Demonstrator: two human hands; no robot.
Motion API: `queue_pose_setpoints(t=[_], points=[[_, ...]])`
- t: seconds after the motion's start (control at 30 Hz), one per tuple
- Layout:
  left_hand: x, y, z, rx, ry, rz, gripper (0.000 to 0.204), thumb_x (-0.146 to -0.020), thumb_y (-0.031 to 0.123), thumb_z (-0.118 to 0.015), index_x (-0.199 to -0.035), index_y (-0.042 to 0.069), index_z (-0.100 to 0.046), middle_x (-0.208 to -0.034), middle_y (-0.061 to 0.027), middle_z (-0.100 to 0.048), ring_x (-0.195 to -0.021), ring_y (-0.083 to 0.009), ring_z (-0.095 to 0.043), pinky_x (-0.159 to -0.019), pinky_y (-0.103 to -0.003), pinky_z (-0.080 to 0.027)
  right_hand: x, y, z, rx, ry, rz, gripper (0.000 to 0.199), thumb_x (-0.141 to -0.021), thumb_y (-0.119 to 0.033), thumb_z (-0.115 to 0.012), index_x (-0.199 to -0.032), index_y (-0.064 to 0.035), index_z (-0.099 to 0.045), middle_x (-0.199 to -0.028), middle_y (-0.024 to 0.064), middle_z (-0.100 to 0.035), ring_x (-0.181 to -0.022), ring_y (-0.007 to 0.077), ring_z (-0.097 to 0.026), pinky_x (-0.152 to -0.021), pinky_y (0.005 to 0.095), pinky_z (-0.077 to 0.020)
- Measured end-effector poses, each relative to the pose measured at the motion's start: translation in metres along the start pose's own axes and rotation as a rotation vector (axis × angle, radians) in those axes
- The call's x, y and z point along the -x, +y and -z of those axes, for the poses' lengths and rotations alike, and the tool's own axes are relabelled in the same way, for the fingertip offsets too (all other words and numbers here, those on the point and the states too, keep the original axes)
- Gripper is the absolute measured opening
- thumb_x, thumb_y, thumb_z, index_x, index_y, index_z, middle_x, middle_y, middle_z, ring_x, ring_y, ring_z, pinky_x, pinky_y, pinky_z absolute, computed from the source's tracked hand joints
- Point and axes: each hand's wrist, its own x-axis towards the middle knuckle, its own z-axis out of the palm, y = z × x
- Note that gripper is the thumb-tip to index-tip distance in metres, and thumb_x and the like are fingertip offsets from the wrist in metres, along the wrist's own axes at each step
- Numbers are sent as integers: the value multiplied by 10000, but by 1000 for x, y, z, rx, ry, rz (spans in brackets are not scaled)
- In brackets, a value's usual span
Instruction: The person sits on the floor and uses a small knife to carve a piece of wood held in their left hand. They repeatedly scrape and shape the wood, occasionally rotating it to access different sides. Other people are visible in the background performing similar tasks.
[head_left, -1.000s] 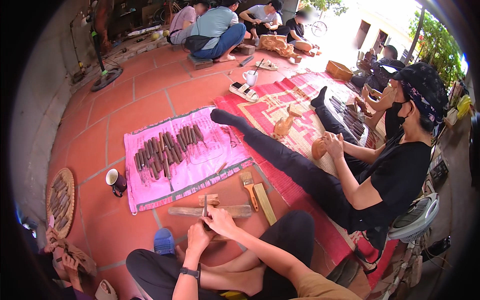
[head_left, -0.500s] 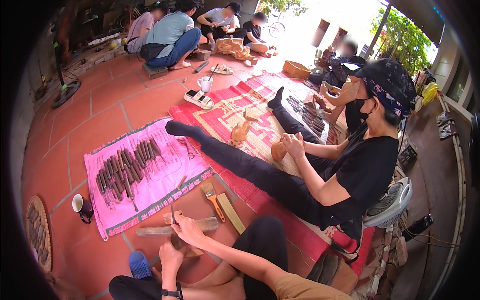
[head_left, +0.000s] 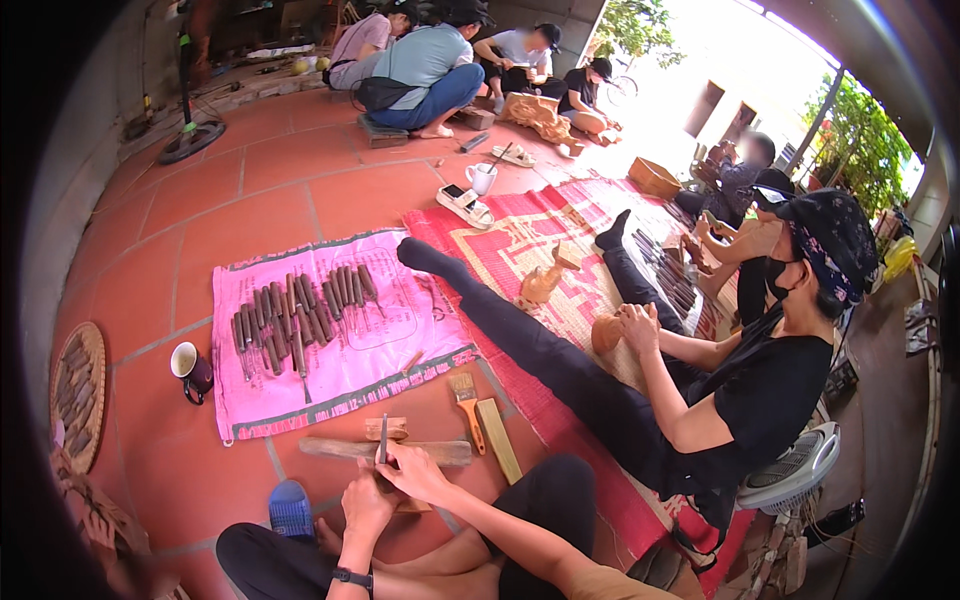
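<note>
Many slim, dark-handled tools (head_left: 300, 322) are spread on a creased pink sheet (head_left: 395, 350); a long, worn plank (head_left: 440, 453) is laid just beside a small wood block (head_left: 387, 429); a flat bristle brush (head_left: 467, 405) and a squared bar (head_left: 498, 440) are set rightward; in the left hand (head_left: 366, 505) the fingers are curled, their grip hidden; by the narrowly closed right hand (head_left: 415, 472), a slender blade (head_left: 383, 435) is held upright near the plank.

Both hands work close together, low ahead of the folded legs (head_left: 548, 500). Left hand (head_left: 366, 508) sits nearer the body, fingers curled, mostly hidden; left wrist (head_left: 356, 552) rises steeply. Right hand (head_left: 417, 474) is just above and to the right, fingers bent inward; right forearm (head_left: 510, 530) slants from lower right.
</note>
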Motion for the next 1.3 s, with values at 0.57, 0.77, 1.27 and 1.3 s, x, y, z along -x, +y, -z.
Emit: queue_pose_setpoints(t=[0.57, 0.77, 1.27, 1.3], points=[[6, -5, 9, -34, -59, 83, 1119, -695, 415, -812, -1464, -150, -227, -940, -268, -690, -877, -400, -692, -780, -462, -550, -15, 11, -6, -186, 126, 26, 74, -881, -25, -650, -949, -6, -626, -791, 118, -685, -713, 211, -657, -659, 344, -505], [5, -4, 6, -16, -50, 75, 1118, -718, 459, -805, -1458, -150, -229, -926, -284, -680, -885, -419, -683, -770, -480, -544, -6, 2, -4, -66, 158, 75, 73, -884, -2, -662, -914, 12, -597, -770, 55, -639, -685, 112, -571, -637, 286, -470], [0, -14, -6, -93, 14, 26, 1028, -734, 284, -764, -1478, -137, -193, -894, -291, -677, -838, -439, -679, -745, -519, -548, -10, 15, -3, -141, 61, 47, 133, -876, -74, -690, -972, -5, -629, -878, 97, -685, -814, 151, -654, -743, 300, -511], [-3, -20, -13, -99, 25, 24, 1015, -735, 282, -764, -1477, -130, -207, -896, -300, -673, -834, -456, -673, -737, -537, -544, -7, 21, -7, -112, 39, 72, 161, -861, -105, -707, -978, -14, -645, -860, 111, -693, -801, 176, -668, -731, 322, -518]])
